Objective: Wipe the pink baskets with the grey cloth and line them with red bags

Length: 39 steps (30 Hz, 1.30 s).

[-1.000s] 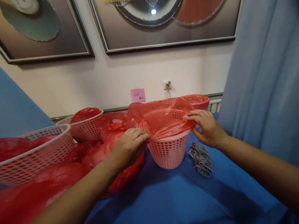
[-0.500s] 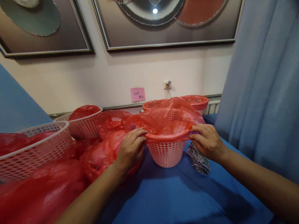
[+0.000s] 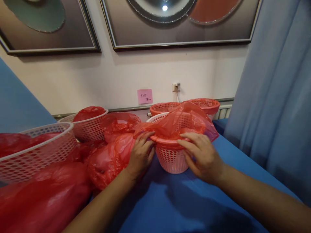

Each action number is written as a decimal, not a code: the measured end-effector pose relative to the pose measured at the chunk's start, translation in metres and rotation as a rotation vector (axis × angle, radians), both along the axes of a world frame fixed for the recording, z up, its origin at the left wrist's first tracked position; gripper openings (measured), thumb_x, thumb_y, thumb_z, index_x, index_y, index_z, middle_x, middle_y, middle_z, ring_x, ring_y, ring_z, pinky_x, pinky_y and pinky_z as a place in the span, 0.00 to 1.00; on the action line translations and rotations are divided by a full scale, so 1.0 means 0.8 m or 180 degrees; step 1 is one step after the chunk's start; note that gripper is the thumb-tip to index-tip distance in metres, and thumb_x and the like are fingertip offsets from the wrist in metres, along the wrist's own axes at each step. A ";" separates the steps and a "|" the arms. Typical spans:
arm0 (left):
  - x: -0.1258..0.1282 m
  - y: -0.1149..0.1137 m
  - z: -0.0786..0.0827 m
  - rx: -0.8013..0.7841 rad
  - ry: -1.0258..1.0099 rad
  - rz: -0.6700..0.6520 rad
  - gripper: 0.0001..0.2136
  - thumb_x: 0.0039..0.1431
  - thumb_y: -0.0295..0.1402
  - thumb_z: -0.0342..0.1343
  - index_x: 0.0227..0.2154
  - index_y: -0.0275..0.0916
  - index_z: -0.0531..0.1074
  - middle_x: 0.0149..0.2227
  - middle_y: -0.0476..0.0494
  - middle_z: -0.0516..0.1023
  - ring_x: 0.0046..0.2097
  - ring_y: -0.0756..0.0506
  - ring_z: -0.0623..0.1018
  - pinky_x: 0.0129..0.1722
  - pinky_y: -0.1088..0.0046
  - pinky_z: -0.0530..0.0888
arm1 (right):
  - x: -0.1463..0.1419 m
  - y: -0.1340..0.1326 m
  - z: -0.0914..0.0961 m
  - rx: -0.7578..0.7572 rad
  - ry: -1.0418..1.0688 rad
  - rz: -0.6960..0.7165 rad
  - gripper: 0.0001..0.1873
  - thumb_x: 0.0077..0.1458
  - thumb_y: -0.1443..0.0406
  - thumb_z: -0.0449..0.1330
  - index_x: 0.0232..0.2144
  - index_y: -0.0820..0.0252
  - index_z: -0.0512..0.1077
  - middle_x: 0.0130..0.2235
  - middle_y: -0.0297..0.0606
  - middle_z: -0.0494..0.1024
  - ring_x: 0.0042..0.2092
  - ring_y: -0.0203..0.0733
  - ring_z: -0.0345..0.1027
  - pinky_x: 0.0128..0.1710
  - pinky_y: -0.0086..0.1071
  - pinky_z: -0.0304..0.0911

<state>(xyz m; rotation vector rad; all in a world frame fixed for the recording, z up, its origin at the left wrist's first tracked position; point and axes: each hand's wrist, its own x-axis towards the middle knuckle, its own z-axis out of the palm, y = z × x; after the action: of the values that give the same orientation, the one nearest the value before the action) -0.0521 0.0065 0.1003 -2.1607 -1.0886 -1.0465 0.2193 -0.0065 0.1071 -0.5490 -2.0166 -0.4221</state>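
A white perforated plastic basket (image 3: pixel 172 165) stands upright before me, with a thin red plastic bag (image 3: pixel 167 141) folded over the near part of its rim. The bag's loose part bunches across the opening; the far left rim is bare. At the left end of the covered rim, my left hand (image 3: pixel 142 155) is closed on the bag's edge. My right hand (image 3: pixel 204 157) grips the bag against the front rim, fingertips on top and thumb lower down. What lies under the right palm is hidden.
Red bags (image 3: pixel 109 158) lie heaped on the left, beside two white baskets (image 3: pixel 52 137) holding red plastic. Two bag-lined baskets (image 3: pixel 202 105) stand behind, near the wall. Blue cloth (image 3: pixel 155 207) covers the table. A blue curtain (image 3: pixel 272 97) hangs at the right.
My right hand has moved left along the rim, from its right end to the front. The bag now leaves the far left rim bare. A grey cloth right of the basket is now hidden.
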 end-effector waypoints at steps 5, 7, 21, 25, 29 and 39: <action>0.006 -0.005 -0.004 -0.0071 -0.0022 -0.0007 0.06 0.65 0.24 0.53 0.38 0.39 0.74 0.57 0.36 0.77 0.59 0.38 0.75 0.59 0.54 0.72 | -0.045 0.014 -0.004 -0.0171 -0.0237 -0.0277 0.22 0.62 0.72 0.52 0.58 0.67 0.67 0.47 0.48 0.80 0.47 0.51 0.72 0.47 0.47 0.63; 0.003 -0.013 0.000 -0.0138 0.0152 0.0073 0.06 0.67 0.26 0.53 0.38 0.39 0.75 0.57 0.35 0.78 0.57 0.38 0.77 0.57 0.55 0.72 | -0.035 0.026 -0.004 -0.0146 -0.0226 -0.0267 0.19 0.59 0.74 0.52 0.52 0.66 0.71 0.40 0.44 0.81 0.41 0.49 0.71 0.43 0.45 0.61; 0.039 -0.057 0.013 0.0014 -0.0145 -0.0334 0.16 0.64 0.25 0.58 0.53 0.38 0.70 0.53 0.32 0.78 0.54 0.38 0.78 0.55 0.57 0.78 | -0.013 -0.019 0.015 -0.0174 -0.0345 -0.0387 0.20 0.61 0.69 0.56 0.55 0.63 0.70 0.53 0.50 0.77 0.53 0.54 0.70 0.51 0.46 0.61; 0.039 -0.060 0.028 0.0174 -0.0409 -0.0357 0.17 0.64 0.24 0.58 0.55 0.40 0.69 0.52 0.36 0.78 0.54 0.40 0.79 0.55 0.60 0.78 | -0.048 -0.023 0.007 -0.0056 -0.0136 -0.0676 0.12 0.66 0.65 0.55 0.48 0.63 0.73 0.37 0.44 0.81 0.37 0.46 0.70 0.38 0.40 0.57; 0.036 -0.056 0.051 0.0181 -0.0550 -0.0034 0.16 0.65 0.30 0.60 0.54 0.42 0.70 0.52 0.37 0.75 0.52 0.40 0.79 0.52 0.61 0.79 | -0.052 -0.013 0.000 0.0143 -0.0015 -0.0843 0.11 0.68 0.62 0.55 0.44 0.62 0.74 0.30 0.39 0.78 0.31 0.43 0.65 0.34 0.39 0.51; 0.033 -0.005 0.087 -0.1265 -0.1684 0.0184 0.33 0.42 0.30 0.70 0.56 0.43 0.75 0.47 0.41 0.79 0.43 0.39 0.79 0.40 0.65 0.76 | -0.046 -0.005 -0.004 0.0185 0.0031 -0.0843 0.11 0.68 0.61 0.56 0.44 0.61 0.75 0.29 0.38 0.76 0.31 0.43 0.63 0.34 0.39 0.49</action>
<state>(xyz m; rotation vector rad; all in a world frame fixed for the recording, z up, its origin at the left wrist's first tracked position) -0.0256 0.0026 0.1702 -2.1770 -1.7102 -1.5327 0.1824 -0.0104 0.1041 -0.7841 -1.9218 -0.6342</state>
